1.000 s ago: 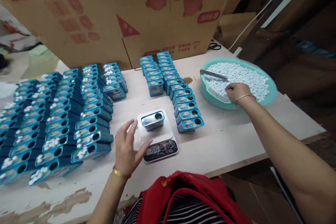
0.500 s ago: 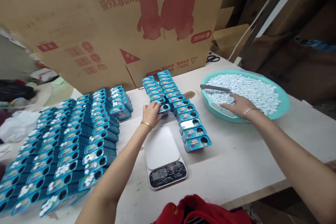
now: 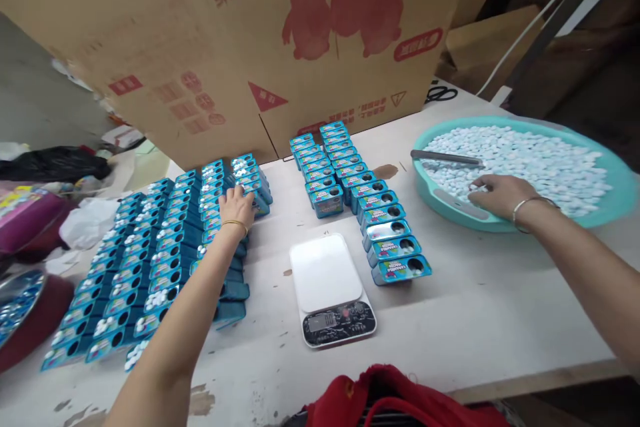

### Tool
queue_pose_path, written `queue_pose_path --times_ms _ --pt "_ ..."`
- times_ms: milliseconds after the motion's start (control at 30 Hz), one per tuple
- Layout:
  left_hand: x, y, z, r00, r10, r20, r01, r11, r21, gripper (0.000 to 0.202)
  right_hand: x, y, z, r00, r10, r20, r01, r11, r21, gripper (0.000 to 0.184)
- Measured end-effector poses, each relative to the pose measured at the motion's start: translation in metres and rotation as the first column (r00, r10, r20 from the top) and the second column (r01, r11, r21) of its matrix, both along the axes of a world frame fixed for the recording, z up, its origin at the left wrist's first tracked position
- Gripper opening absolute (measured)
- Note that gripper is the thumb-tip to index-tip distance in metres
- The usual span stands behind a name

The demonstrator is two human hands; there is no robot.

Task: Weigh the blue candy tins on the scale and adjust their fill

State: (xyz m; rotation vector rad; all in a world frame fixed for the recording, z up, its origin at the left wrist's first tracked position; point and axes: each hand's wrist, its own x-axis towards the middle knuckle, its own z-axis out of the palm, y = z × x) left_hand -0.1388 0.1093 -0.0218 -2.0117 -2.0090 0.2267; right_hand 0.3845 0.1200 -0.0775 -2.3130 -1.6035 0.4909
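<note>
My left hand [image 3: 237, 208] reaches into the left group of blue candy boxes, its fingers curled down over a blue candy box [image 3: 261, 205] at the near end of a short row; the fingertips are partly hidden. At the right, my right hand [image 3: 505, 196] is in the turquoise basin [image 3: 453, 212], thumb and fingers pinched together at the small white candies [image 3: 530, 153]. A grey flat bar [image 3: 445, 159] lies across the basin's left side. Between my arms, the white kitchen scale [image 3: 327, 273] has a bare plate, and its display seems to read 0.0.
Two rows of blue boxes [image 3: 383, 215] stand behind and right of the scale. A big cardboard carton [image 3: 240, 47] walls off the back. Black scissors [image 3: 441, 93] lie behind the basin. At the far left is a dark red bowl [image 3: 47, 320] with blue pieces inside.
My left hand has left the box at the front of the middle rows and moved left to the other group. My right hand's fingers have closed at the candies. The scale's reading has dropped.
</note>
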Motion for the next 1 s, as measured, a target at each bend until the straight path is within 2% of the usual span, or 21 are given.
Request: queue_pose_path --times_ms 100,167,267,367,467,533,600,667,733,800,867,900,1000 --pt "0.006 -0.006 0.002 0.996 -0.088 -0.007 0.088 0.996 -0.022 0.017 0.0 -0.005 0.004 0.969 -0.135 -0.209 0.143 0.989 0.024 0.006" --pt "0.017 -0.017 0.013 0.989 -0.145 -0.015 0.145 0.989 -0.03 0.017 0.002 -0.008 0.008 0.895 -0.191 -0.403 0.224 0.974 0.035 0.009" --pt "0.046 -0.042 0.038 0.974 -0.227 0.012 0.227 0.971 -0.071 0.021 0.011 -0.011 0.018 0.701 -0.202 -0.684 0.314 0.948 0.041 0.012" --pt "0.087 -0.071 0.056 0.938 -0.331 0.105 0.343 0.93 -0.132 0.023 0.02 -0.013 0.028 0.499 -0.164 -0.851 0.364 0.931 0.034 0.011" --pt "0.129 -0.092 0.058 0.885 -0.423 0.195 0.459 0.862 -0.216 0.021 0.023 -0.013 0.03 0.361 -0.131 -0.923 0.389 0.921 0.021 0.012" --pt "0.15 -0.1 0.051 0.869 -0.452 0.201 0.494 0.819 -0.292 0.017 0.021 -0.013 0.028 0.319 -0.124 -0.94 0.42 0.907 0.023 0.015" --pt "0.162 -0.104 0.046 0.871 -0.462 0.17 0.491 0.794 -0.359 0.014 0.019 -0.014 0.025 0.314 -0.13 -0.941 0.467 0.884 0.033 0.016" --pt "0.164 -0.103 0.045 0.871 -0.46 0.174 0.49 0.786 -0.378 0.015 0.017 -0.014 0.022 0.329 -0.146 -0.933 0.515 0.856 0.048 0.016" --pt "0.157 -0.098 0.047 0.857 -0.445 0.261 0.512 0.797 -0.321 0.027 0.017 -0.014 0.022 0.351 -0.161 -0.922 0.55 0.833 0.064 0.016" --pt "0.143 -0.087 0.046 0.817 -0.392 0.423 0.514 0.828 -0.226 0.042 0.018 -0.015 0.022 0.38 -0.167 -0.91 0.558 0.826 0.081 0.017" --pt "0.126 -0.07 0.038 0.752 -0.287 0.594 0.476 0.86 -0.187 0.051 0.018 -0.015 0.023 0.422 -0.159 -0.893 0.535 0.839 0.104 0.018" --pt "0.118 -0.061 0.03 0.722 -0.21 0.659 0.448 0.868 -0.214 0.054 0.019 -0.015 0.023 0.452 -0.149 -0.88 0.514 0.85 0.12 0.018" --pt "0.101 -0.037 -0.002 0.707 0.039 0.706 0.358 0.841 -0.405 0.06 0.019 -0.015 0.022 0.601 -0.105 -0.792 0.433 0.876 0.213 0.021"
